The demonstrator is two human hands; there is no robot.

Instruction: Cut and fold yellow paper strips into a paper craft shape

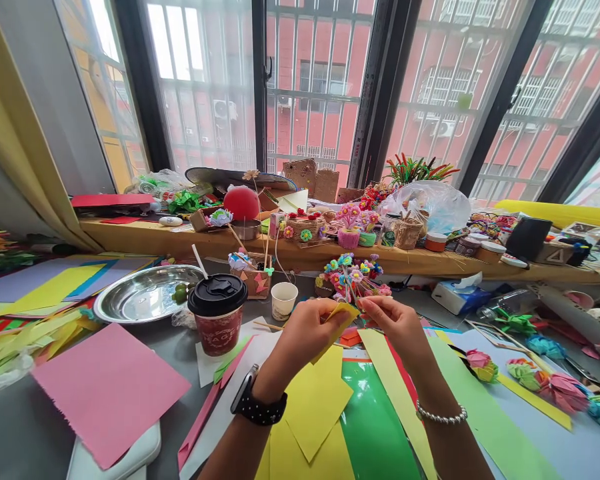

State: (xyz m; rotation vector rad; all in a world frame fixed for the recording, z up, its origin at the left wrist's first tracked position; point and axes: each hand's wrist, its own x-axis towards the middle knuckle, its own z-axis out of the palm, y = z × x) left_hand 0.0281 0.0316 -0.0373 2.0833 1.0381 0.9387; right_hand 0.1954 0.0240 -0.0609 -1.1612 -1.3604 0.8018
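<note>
My left hand (pixel 303 337) is closed on a small folded piece of yellow paper (pixel 344 313), held up over the table. Just right of it, my right hand (pixel 399 328) is pinched with thumb and forefinger close to the paper's edge; whatever lies between those fingertips is too small to make out. Beneath both hands are yellow paper squares (pixel 317 407), partly overlapping. A glossy green sheet (pixel 373 413) lies beside them. Pale yellow and light green strips run under my right forearm.
A lidded coffee cup (pixel 217 317) with a straw stands left, near a steel plate (pixel 125 293) and a paper cup (pixel 284 300). Pink paper (pixel 113 393) lies front left. Paper flowers (pixel 480 365) and a tissue box (pixel 457 295) are right. Crafts crowd the windowsill (pixel 180 241).
</note>
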